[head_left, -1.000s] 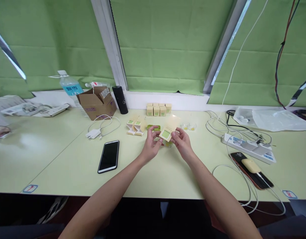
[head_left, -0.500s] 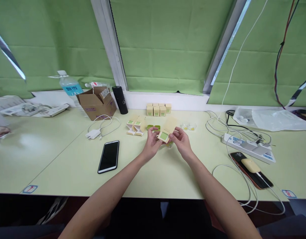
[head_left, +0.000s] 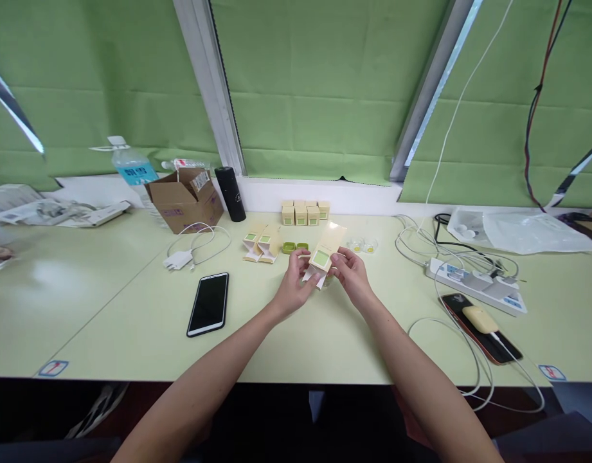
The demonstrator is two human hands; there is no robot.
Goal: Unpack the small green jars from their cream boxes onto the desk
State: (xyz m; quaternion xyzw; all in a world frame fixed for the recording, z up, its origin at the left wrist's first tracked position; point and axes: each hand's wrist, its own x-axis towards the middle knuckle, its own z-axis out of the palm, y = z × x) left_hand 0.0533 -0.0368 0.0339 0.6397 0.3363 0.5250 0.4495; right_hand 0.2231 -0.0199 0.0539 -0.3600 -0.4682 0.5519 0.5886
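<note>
Between my two hands is a cream paper box (head_left: 327,244) with a green square on it, its near-end flaps folded out. My left hand (head_left: 296,281) grips its left side, the thumb at the flaps. My right hand (head_left: 351,275) pinches its right edge. Behind my left fingers sit small green containers (head_left: 296,247). Two similar cream boxes (head_left: 261,243) lie to the left with their near ends unfolded. Clear round cases (head_left: 362,245) with yellow marks rest to the right. Something clear lies partly hidden beneath the held box.
Several closed cream boxes (head_left: 300,215) stand at the wall. On the left are a phone (head_left: 208,304), a white charger (head_left: 179,260), a cardboard box (head_left: 186,206) and a black bottle (head_left: 231,194). To the right lie a power strip (head_left: 474,286), cables and another phone (head_left: 481,328).
The held box has tilted, and white flaps now stand out at its near end where it looked flat before. The view has shifted slightly.
</note>
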